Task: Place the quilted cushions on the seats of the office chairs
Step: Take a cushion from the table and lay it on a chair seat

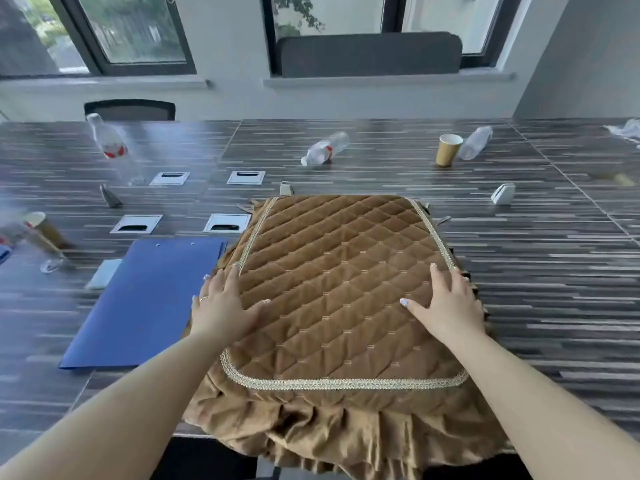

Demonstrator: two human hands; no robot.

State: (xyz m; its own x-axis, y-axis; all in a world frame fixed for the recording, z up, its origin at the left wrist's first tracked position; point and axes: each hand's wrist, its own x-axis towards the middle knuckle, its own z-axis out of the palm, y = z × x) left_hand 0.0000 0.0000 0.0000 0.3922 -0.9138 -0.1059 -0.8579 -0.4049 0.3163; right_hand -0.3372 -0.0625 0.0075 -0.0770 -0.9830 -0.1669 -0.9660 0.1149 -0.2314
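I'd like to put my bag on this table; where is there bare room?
Bare dark striped tabletop lies right of the brown quilted cushion, below the small white card holder. The left is crowded: blue folder, metal cable hatches, paper cups.

The quilted cushion (339, 292) lies on the tabletop (554, 271) at lower centre of the frame, its near edge hanging over. My left grip (223, 306) and right grip (446, 303) rest flat on it. A folder (149, 303) lies just left; bottles (323, 148) and a paper cup (448, 150) sit behind.
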